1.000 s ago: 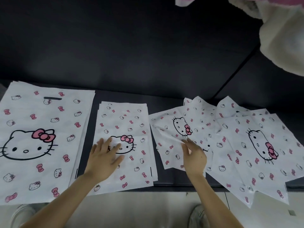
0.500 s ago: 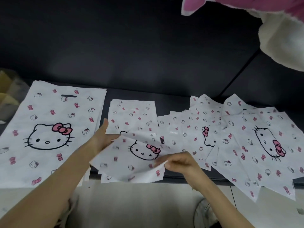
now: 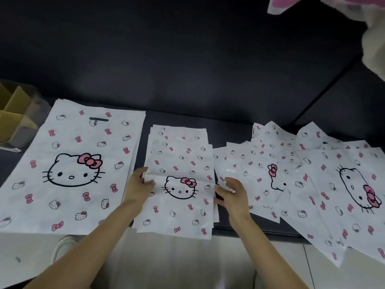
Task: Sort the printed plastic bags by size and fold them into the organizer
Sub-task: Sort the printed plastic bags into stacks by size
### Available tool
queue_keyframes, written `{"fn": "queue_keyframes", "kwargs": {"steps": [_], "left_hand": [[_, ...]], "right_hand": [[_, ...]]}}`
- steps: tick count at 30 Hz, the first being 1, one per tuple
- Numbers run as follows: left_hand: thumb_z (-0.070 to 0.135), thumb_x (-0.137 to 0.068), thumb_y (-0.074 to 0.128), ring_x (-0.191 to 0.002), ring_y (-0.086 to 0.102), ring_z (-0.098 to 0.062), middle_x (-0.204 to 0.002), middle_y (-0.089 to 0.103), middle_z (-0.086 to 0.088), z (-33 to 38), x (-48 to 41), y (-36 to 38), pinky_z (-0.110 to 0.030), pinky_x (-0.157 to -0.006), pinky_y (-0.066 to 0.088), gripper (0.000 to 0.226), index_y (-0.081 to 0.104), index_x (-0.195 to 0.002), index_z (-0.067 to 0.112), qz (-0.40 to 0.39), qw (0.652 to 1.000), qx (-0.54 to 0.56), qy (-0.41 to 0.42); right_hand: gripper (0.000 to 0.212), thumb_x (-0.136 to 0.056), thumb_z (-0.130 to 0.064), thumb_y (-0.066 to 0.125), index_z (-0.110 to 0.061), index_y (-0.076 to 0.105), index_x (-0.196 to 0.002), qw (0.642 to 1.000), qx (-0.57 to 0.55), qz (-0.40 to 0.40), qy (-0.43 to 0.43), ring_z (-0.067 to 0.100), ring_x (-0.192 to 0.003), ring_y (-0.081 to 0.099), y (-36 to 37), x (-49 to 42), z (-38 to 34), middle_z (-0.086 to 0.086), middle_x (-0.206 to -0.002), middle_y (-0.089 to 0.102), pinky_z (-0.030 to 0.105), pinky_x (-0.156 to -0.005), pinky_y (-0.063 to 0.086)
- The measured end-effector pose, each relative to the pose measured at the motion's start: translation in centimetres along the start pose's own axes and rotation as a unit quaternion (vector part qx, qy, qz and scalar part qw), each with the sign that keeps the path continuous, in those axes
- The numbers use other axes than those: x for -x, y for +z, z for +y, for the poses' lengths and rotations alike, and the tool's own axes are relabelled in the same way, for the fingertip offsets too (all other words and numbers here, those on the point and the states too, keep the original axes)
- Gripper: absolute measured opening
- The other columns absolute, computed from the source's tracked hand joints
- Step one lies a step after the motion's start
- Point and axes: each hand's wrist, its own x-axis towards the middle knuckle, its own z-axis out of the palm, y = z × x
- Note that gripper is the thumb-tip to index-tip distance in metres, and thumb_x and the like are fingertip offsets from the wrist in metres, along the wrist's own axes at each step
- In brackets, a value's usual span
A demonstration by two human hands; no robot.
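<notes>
Print: every bag shows a Hello Kitty face with a pink bow, set among small bows and faces.
Top bag (image 3: 181, 207): face up on the middle stack (image 3: 179, 140), its near end hanging over the front edge of the surface.
Left hand (image 3: 137, 184): thumb and fingers pinch the top bag's left edge.
Right hand (image 3: 233, 195): fingers loosely spread, holding nothing, just beside the stack's right edge.
Large bags (image 3: 70, 142): neat pile at the left, handle slot at the far end.
Loose bags (image 3: 312, 184): fanned untidily at the right, faces turned sideways.
Box (image 3: 14, 113): divided cardboard, far left.
Surface (image 3: 235, 228): dark and matte.
Wall (image 3: 187, 59): dark panels behind.
Floor (image 3: 177, 263): pale, with a white shoe (image 3: 62, 247) below the large bags.
Plush toy (image 3: 373, 38): white and pink, in the top right corner.
</notes>
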Motion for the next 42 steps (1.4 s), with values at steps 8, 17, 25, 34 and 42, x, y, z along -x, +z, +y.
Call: {"fn": "queue_keyframes", "kwargs": {"steps": [8, 17, 25, 34, 42], "left_hand": [[-0.004, -0.088, 0.049, -0.073, 0.056, -0.018, -0.106, 0.063, -0.010, 1.0, -2.9, 0.4, -0.021, -0.050, 0.041, 0.038, 0.052, -0.122, 0.012, 0.042, 0.997, -0.049, 0.033], [0.039, -0.083, 0.056, -0.102, 0.054, -0.050, -0.115, 0.055, -0.027, -1.7, -3.4, 1.0, -0.058, -0.081, 0.048, 0.052, 0.053, -0.125, 0.009, 0.073, 0.789, -0.491, 0.361], [0.073, -0.072, -0.029, -0.145, 0.004, -0.040, -0.156, -0.002, -0.006, -4.4, -3.4, 3.6, -0.056, -0.114, 0.004, 0.092, 0.003, -0.146, 0.028, -0.098, 0.756, -0.585, 0.278], [0.075, -0.065, -0.008, -0.146, -0.003, -0.034, -0.160, 0.004, -0.008, -0.4, -3.0, 4.7, -0.044, -0.117, 0.002, 0.101, 0.015, -0.151, 0.028, -0.096, 0.809, -0.526, 0.242], [0.064, -0.055, 0.079, -0.120, 0.045, 0.004, -0.133, 0.047, 0.025, 5.7, 2.8, 0.5, -0.023, -0.101, 0.032, 0.096, 0.040, -0.138, 0.036, -0.297, 0.950, 0.026, 0.095]], "right_hand": [[0.036, -0.084, -0.002, 0.064, -0.013, 0.057, -0.118, 0.986, 0.156, 0.007, -0.054, 0.019, -0.095, 0.058, 4.2, -4.2, -1.2, 0.007, -0.115, 0.058, 0.020, -0.070, 0.049], [0.056, -0.089, -0.041, 0.059, -0.014, 0.048, -0.136, 0.823, 0.497, 0.222, -0.164, 0.029, -0.122, 0.049, -2.4, -5.4, 0.5, 0.008, -0.137, 0.052, 0.038, -0.094, 0.040], [0.064, -0.086, -0.057, 0.025, -0.019, 0.065, -0.117, 0.789, 0.577, 0.162, -0.135, 0.029, -0.120, 0.052, -8.3, -6.3, 4.4, 0.003, -0.127, 0.060, 0.047, -0.095, 0.043], [0.047, -0.098, -0.041, 0.043, -0.019, 0.052, -0.058, 0.915, 0.351, 0.117, -0.160, 0.015, -0.050, 0.045, -6.0, -2.5, -0.3, -0.005, -0.050, 0.047, 0.028, -0.060, 0.039], [0.026, -0.085, -0.032, 0.065, -0.009, 0.076, -0.085, 0.974, 0.084, -0.205, 0.034, 0.014, -0.085, 0.071, -2.4, 4.9, -9.5, 0.005, -0.093, 0.075, 0.030, -0.082, 0.054]]}}
